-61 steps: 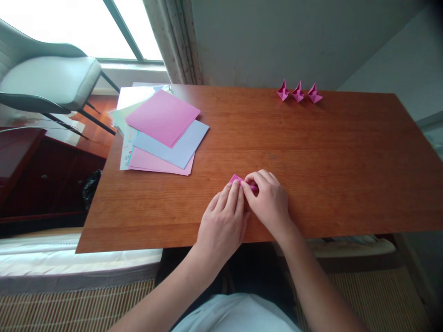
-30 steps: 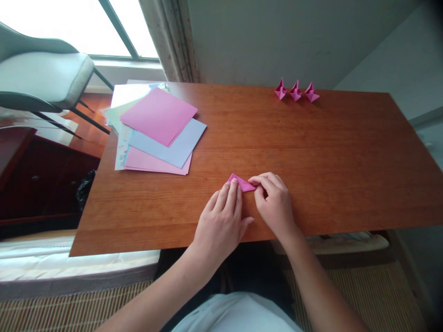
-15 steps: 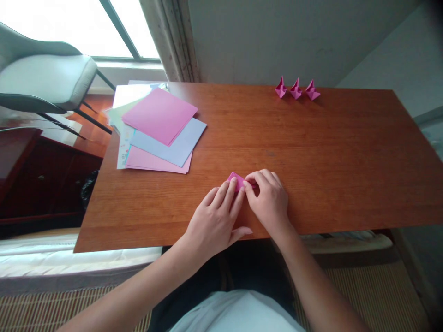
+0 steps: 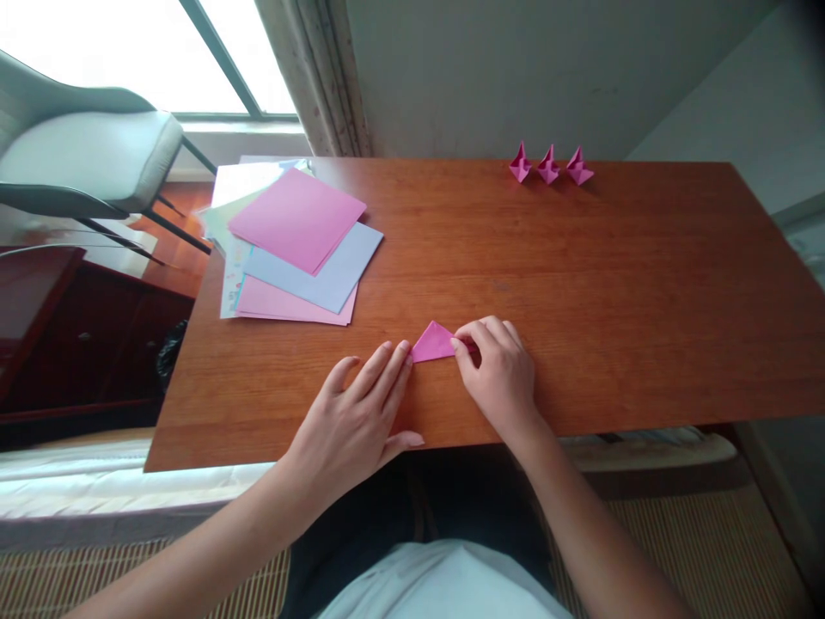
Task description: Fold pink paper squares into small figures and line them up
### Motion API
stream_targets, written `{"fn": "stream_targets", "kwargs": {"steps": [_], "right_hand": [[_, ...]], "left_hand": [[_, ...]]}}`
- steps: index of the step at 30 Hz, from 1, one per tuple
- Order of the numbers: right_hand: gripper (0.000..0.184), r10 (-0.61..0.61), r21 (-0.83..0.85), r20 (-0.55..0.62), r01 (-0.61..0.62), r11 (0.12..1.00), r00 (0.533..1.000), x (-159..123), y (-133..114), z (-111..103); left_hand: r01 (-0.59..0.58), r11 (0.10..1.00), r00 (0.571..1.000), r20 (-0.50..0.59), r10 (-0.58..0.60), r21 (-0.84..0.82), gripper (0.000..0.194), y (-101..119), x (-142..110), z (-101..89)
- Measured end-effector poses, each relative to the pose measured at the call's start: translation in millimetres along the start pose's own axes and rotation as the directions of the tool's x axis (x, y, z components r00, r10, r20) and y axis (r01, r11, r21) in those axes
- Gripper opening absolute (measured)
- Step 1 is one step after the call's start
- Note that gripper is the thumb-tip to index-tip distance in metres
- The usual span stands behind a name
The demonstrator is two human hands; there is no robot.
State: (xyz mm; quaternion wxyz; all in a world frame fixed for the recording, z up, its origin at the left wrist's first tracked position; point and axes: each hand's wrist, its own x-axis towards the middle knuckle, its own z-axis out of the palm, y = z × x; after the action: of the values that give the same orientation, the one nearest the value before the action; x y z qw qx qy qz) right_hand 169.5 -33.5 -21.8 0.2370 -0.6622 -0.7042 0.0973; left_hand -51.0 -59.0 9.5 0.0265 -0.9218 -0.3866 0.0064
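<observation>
A small folded piece of pink paper (image 4: 433, 342), roughly triangular with its peak away from me, lies near the table's front edge. My right hand (image 4: 498, 365) pinches its right corner between thumb and fingertips; that corner is hidden. At the paper's left corner are the fingertips of my left hand (image 4: 361, 408), which lies flat with fingers stretched out and thumb apart. Three pink origami figures (image 4: 548, 165) with upright points stand in a row at the far edge of the table.
The wooden table (image 4: 612, 284) reaches to the wall. On its left lie pink sheets (image 4: 300, 215), a light blue sheet (image 4: 348, 258) and more pink sheets (image 4: 296, 305), over printed papers. A chair (image 4: 90, 146) stands beyond the left edge, by the window.
My left hand has slid left off the middle of the folded paper to its left corner, uncovering it. The right hand keeps its pinch in nearly the same place.
</observation>
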Motion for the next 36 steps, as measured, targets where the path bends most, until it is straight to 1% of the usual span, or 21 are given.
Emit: {"fn": "stream_targets", "kwargs": {"steps": [3,5,7,9,11,14,16,18,22,28,36], "right_hand": [[0.008,0.004,0.010,-0.002,-0.004,1.000,1.000,-0.1,0.4,0.4],[0.007,0.007,0.022,-0.007,-0.007,1.000,1.000,0.1,0.5,1.2],[0.007,0.009,0.032,-0.015,-0.008,0.999,1.000,0.2,0.6,2.1],[0.008,0.010,0.040,-0.024,-0.009,0.999,1.000,0.2,1.1,2.4],[0.009,0.000,0.079,-0.028,0.002,0.997,1.000,-0.2,2.2,1.7],[0.014,-0.010,0.207,-0.044,0.019,0.978,0.999,-1.1,4.7,-0.8],[0.017,0.001,0.280,-0.060,0.016,0.960,0.998,-1.7,5.9,-2.3],[0.017,0.007,0.310,-0.068,0.014,0.951,0.998,-1.9,6.6,-2.6],[0.016,0.004,0.302,-0.072,0.018,0.953,0.997,-1.5,7.3,-0.6],[0.017,0.008,0.300,-0.073,0.014,0.954,0.997,-1.2,7.7,-0.1],[0.016,0.016,0.293,-0.063,0.003,0.956,0.998,-1.6,5.2,-1.1]], "left_hand": [[0.047,0.999,0.999,-0.014,-0.047,-0.001,0.071,-2.5,-8.6,-1.1],[0.063,0.998,0.997,-0.053,-0.064,-0.023,0.069,-2.3,-9.3,-0.6],[0.086,0.995,0.988,-0.124,-0.092,-0.047,0.062,-0.8,-5.1,0.6],[0.112,0.991,0.972,-0.199,-0.124,-0.067,0.050,2.2,3.4,2.6],[0.105,0.991,0.963,-0.240,-0.123,-0.085,0.040,6.1,15.1,5.2],[0.069,0.994,0.967,-0.238,-0.087,-0.084,0.037,11.6,33.8,9.3],[0.067,0.994,0.971,-0.223,-0.085,-0.086,0.036,13.9,43.9,11.0],[0.081,0.993,0.971,-0.217,-0.098,-0.088,0.033,14.8,50.8,11.3],[0.095,0.991,0.972,-0.205,-0.113,-0.095,0.030,15.6,56.2,10.3],[0.108,0.988,0.973,-0.193,-0.128,-0.113,0.032,16.1,55.5,12.9],[0.131,0.967,0.967,-0.186,-0.173,-0.217,0.031,9.7,57.2,14.7]]}}
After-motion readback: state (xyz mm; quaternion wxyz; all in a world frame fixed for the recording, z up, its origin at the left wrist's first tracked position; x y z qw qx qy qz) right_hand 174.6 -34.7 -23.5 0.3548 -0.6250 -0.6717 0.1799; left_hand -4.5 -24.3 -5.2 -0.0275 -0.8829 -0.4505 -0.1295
